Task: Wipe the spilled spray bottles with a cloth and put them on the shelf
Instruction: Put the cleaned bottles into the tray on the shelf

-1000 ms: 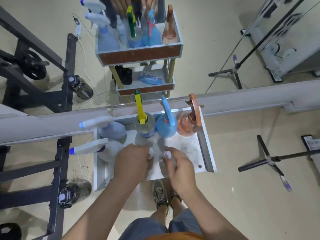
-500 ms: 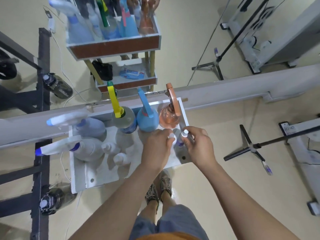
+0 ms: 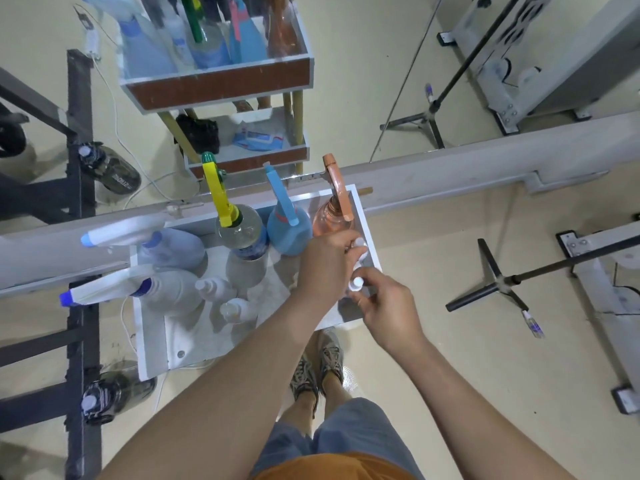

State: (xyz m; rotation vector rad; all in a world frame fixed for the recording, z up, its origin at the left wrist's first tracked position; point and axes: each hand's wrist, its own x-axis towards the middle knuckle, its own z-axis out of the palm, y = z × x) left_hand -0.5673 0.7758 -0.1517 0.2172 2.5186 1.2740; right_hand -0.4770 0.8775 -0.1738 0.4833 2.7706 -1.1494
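Left hand [image 3: 325, 268] has its grip closed on a white-capped bottle [image 3: 360, 244] at the shelf's [image 3: 152, 344] right edge. Right hand [image 3: 388, 306] pinches a second bottle [image 3: 356, 283] just beside it.

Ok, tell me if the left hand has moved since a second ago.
Yes. The left hand shifted right along the shelf, from near the yellow-trigger bottle to the orange bottle at its right end.

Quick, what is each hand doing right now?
Left hand: grips a small white-capped bottle.
Right hand: pinches a second small white-capped bottle.
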